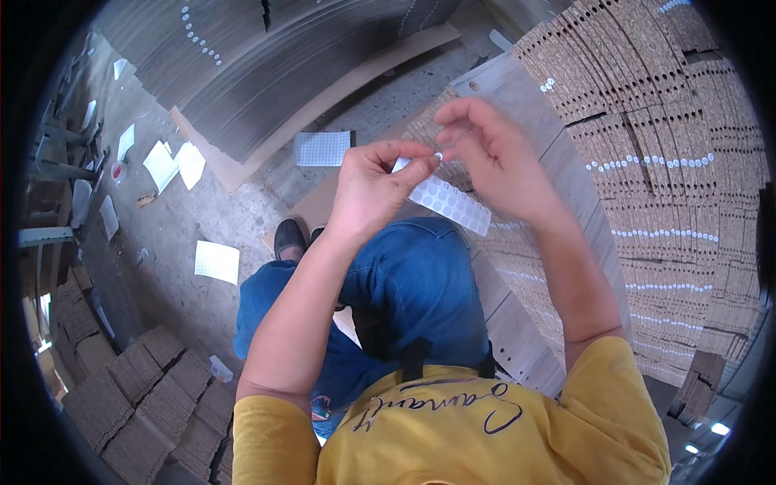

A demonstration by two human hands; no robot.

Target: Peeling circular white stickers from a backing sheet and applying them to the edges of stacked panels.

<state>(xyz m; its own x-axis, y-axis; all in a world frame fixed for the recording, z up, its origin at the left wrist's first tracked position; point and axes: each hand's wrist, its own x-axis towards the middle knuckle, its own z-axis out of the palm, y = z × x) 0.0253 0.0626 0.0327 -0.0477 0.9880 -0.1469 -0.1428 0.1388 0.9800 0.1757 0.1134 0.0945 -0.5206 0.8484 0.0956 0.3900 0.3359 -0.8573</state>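
My left hand grips a sheet of round white stickers that slants down to the right, over my knee. A single small round sticker shows at the tips of its thumb and forefinger. One fingertip of my right hand meets that sticker from the right. The other right fingers are bent and apart, with no object visible between them. Beneath and beyond my right hand lie grey wood-look boards. Round white stickers run in rows along the edges of stacked particle boards on the right.
A tall stack of grey-edged panels stands ahead. A sticker sheet lies near its cardboard base, and another sheet is on the concrete floor to the left, among scattered papers. More stacked boards stand at lower left.
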